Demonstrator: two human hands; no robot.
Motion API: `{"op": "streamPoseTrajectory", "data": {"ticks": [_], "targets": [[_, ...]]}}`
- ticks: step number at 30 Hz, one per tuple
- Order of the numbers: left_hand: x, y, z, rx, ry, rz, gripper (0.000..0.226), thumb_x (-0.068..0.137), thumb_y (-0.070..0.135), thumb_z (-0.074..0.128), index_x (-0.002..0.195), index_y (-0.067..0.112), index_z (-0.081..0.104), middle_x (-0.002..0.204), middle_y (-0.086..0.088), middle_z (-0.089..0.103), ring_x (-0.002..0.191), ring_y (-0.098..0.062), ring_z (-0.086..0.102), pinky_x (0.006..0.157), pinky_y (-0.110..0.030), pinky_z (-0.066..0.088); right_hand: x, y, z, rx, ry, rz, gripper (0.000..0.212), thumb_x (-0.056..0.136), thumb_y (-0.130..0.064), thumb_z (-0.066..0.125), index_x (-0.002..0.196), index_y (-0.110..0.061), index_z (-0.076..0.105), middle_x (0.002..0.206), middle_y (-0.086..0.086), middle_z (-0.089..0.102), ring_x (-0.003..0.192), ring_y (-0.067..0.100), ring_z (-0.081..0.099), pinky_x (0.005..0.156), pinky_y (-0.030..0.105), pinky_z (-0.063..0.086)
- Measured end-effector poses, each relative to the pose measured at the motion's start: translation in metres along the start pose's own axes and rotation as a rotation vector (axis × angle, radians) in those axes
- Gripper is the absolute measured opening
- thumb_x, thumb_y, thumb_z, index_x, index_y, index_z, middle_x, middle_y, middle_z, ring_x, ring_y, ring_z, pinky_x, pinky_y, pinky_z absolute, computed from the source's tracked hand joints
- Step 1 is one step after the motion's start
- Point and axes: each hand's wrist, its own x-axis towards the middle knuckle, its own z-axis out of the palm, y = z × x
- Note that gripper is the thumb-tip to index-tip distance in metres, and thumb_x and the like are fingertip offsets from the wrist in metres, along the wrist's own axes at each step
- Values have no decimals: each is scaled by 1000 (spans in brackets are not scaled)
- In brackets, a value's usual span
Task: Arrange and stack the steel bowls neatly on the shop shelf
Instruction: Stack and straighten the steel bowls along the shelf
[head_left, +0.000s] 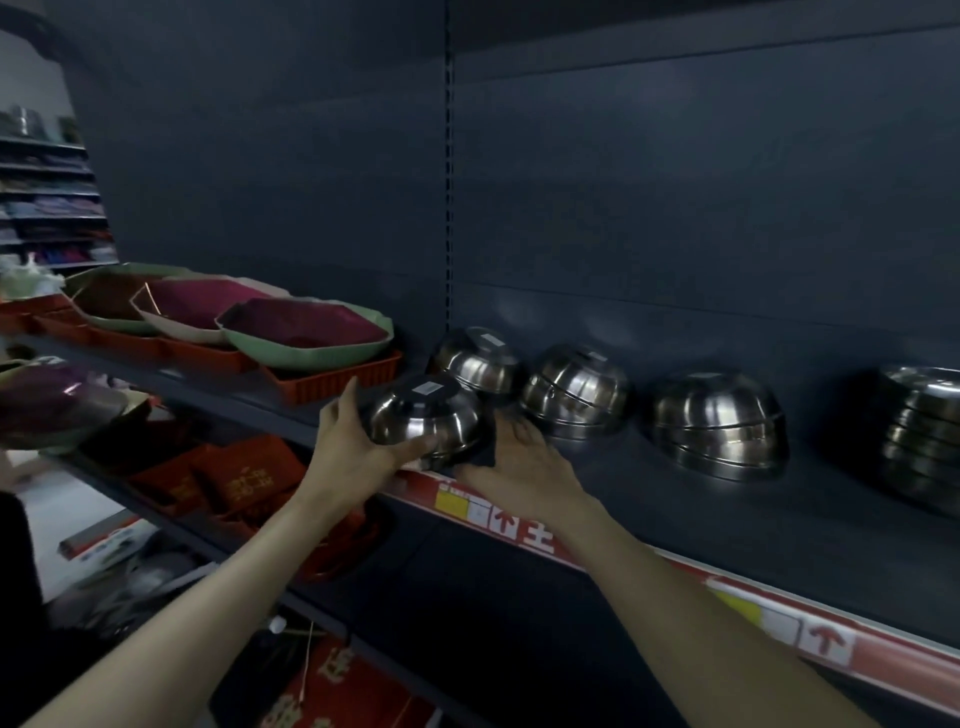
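An upturned stack of steel bowls with a barcode sticker on top sits at the front left of the dark shelf. My left hand grips its left side, thumb over the dome. My right hand lies on the shelf at the stack's right, on a dark cloth; whether it touches the bowls is unclear. Behind stand other upturned steel stacks: one at the back, one beside it, a wider one and a tall one at the right edge.
Green bowls with dark red insides rest in orange trays on the shelf section to the left. Red packaged goods fill the lower shelf. A red price strip runs along the shelf's front edge. Bare shelf surface lies in front of the right-hand stacks.
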Motion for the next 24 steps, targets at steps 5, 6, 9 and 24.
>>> {"op": "streamPoseTrajectory", "data": {"ticks": [5, 6, 9, 24], "targets": [[22, -2, 4, -19, -81, -44, 142, 67, 62, 95, 171, 17, 8, 168, 2, 35, 156, -27, 36, 122, -40, 35, 9, 2, 1, -110, -105, 17, 99, 97, -76, 39, 171, -26, -4, 179, -10, -3, 164, 11, -11, 130, 40, 2], [24, -5, 5, -15, -103, -48, 132, 69, 60, 94, 169, 20, 19, 157, 8, 46, 148, -24, 46, 114, -34, 41, 9, 2, 2, -117, -113, 13, 98, 98, -77, 37, 171, -27, -5, 179, -11, -4, 163, 11, -12, 130, 40, 1], [21, -9, 6, 21, -139, -12, 108, 67, 61, 95, 156, 29, 42, 138, 11, 64, 125, -16, 63, 94, -28, 50, 9, 4, 3, -129, -111, -3, 97, 98, -78, 34, 171, -28, -6, 179, -10, -2, 164, 11, -9, 129, 41, 0], [-2, 20, 4, 54, -59, 115, 97, 65, 68, 91, 147, 33, 54, 125, 15, 70, 119, -14, 64, 92, -29, 48, -16, 15, -9, 10, 123, -123, 98, 100, -72, 45, 171, -17, 5, 179, 0, 5, 165, 14, 1, 134, 37, 8]]}}
